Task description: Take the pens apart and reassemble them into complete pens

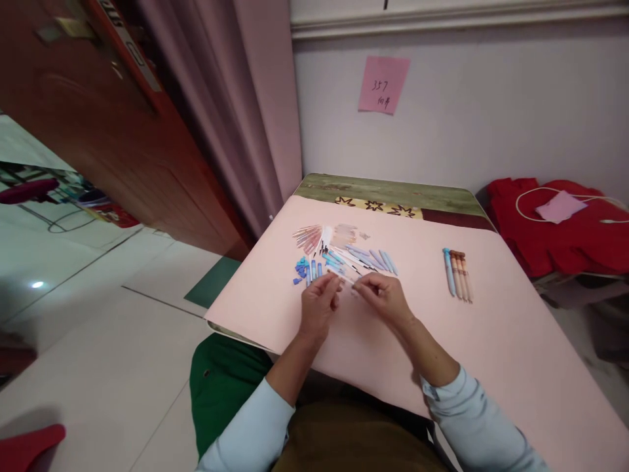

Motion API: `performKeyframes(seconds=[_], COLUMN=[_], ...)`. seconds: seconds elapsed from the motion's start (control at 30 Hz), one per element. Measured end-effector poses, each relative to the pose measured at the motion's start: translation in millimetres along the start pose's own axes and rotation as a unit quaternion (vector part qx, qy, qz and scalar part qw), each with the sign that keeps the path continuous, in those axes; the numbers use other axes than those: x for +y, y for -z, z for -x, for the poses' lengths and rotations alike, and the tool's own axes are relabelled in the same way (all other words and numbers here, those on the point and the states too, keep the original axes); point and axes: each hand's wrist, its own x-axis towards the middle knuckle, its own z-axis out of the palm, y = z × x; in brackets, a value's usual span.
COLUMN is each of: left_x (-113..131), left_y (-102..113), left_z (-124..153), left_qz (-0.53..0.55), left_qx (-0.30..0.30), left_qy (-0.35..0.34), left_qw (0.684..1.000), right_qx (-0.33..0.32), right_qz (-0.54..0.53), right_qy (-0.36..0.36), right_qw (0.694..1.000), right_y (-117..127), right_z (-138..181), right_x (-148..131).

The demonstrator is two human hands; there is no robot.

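Observation:
Both my hands rest on a pink table cover [496,341] near a scatter of pen parts [344,252]: blue barrels, pinkish barrels, thin refills and small blue caps. My left hand [319,303] is curled with its fingertips pinched on a thin white pen piece [345,278]. My right hand [382,295] is curled too and pinches the other end of that piece. The two hands nearly meet over the table. To the right, several put-together pens [457,272], one blue and the others orange-brown, lie side by side.
A pink note [383,84] is stuck on the wall behind the table. Red cloth with a white cable and pink paper [560,219] sits on the right. A curtain [236,111] and a dark wooden door [113,131] stand on the left, above a tiled floor.

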Motion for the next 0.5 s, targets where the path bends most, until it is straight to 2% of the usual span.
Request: performKeyframes(seconds=[0.1,0.17,0.23,0.33,0.4,0.5], left_x=[0,1,3,7,9,7], left_y=[-10,-10,-6,2,6,8], left_z=[7,7,5,0,-2,-2], left_qz=[0.027,0.037,0.052,0.082,0.091,0.085], left_qx=[-0.021,-0.005,0.027,0.068,0.077,0.069], left_qy=[0.024,0.029,0.033,0.034,0.036,0.045], left_qw=[0.999,0.999,0.998,0.994,0.992,0.993], right_qx=[-0.050,-0.055,-0.025,0.089,0.135,0.099], right_qz=[0.006,0.006,-0.003,-0.009,-0.006,-0.020], right_qy=[0.028,0.027,0.010,-0.050,-0.081,-0.092], right_qw=[0.998,0.998,1.000,0.995,0.988,0.991], right_y=[-12,-11,-3,16,26,25], right_z=[4,4,0,-6,-9,-8], right_x=[-4,-3,1,11,16,16])
